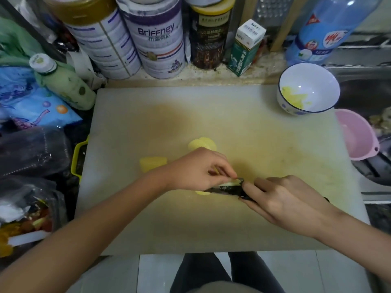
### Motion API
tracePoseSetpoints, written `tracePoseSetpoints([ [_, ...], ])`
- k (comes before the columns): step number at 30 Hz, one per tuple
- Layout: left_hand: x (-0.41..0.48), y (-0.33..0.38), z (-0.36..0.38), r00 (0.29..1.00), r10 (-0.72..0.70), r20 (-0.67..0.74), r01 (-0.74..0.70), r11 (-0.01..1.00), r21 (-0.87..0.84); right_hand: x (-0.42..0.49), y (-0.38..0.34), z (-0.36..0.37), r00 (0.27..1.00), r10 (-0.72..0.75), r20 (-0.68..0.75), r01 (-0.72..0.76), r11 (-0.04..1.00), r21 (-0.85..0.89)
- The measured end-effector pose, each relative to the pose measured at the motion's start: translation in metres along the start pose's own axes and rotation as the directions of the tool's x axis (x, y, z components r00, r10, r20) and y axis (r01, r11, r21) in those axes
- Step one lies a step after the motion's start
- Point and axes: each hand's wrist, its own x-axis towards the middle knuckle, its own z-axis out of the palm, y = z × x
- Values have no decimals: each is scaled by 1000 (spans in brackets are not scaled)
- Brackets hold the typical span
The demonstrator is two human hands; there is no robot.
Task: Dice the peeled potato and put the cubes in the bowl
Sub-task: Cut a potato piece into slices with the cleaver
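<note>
Some cubes (295, 97) in bowl (321, 81). On board (254, 134), my left grip (198, 168) pinches a potato piece (229, 183); my right grip (281, 199) clasps the knife (224, 190). Two chunks (153, 163) remain uncut.

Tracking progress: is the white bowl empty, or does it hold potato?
Partly filled: a small heap of yellow potato pieces lies inside the white bowl, most of its interior bare.

A: status?
B: peeled, pale yellow. rounded potato chunk (202, 143) centre frame, flat potato chunk (152, 163) left of it, apart.
A: bowl (317, 85)?
B: white, dark rim, upper right, upright. yellow cubes (295, 96) inside.
</note>
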Motion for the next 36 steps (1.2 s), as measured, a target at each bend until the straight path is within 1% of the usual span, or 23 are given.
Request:
tracePoseSetpoints([
  [3,0,1,2,1000,-28,6,29,998,-47,-2,4,-1,1000,-5,1,5,1000,0],
  [5,1,1,3,999,-39,6,39,998,-41,-4,5,-1,1000,-14,3,14,1000,1],
  [10,9,-9,5,998,-62,27,59,993,103,-10,5,2,999,-31,-6,31,999,-6],
  [13,15,-21,1,996,-84,-18,85,987,136,-17,6,2,999,-35,-24,35,999,13],
  [16,20,-30,-3,994,-59,-89,72,985,155,-26,8,3,999,-39,-23,39,999,12],
  [20,27,-40,-1,994,33,-106,3,947,321,-41,12,7,999,-42,-19,42,999,21],
  [22,29,-44,4,995,62,-75,-26,916,400,-49,15,8,999,-44,-17,44,999,16],
  [24,30,-47,10,998,61,-21,-45,889,456,-57,19,9,999,-37,-8,37,999,14],
  [26,30,-48,14,999,46,3,-43,886,463,-65,24,10,1000,-16,4,16,1000,19],
  [32,31,-50,17,998,12,-59,9,938,346,-89,41,8,991,131,14,-131,990,55],
  [34,30,-49,17,997,18,-80,10,940,340,-97,44,9,987,158,25,-159,985,66],
  [36,29,-49,18,993,53,-104,-12,930,367,-105,48,10,981,190,34,-193,977,86],
])
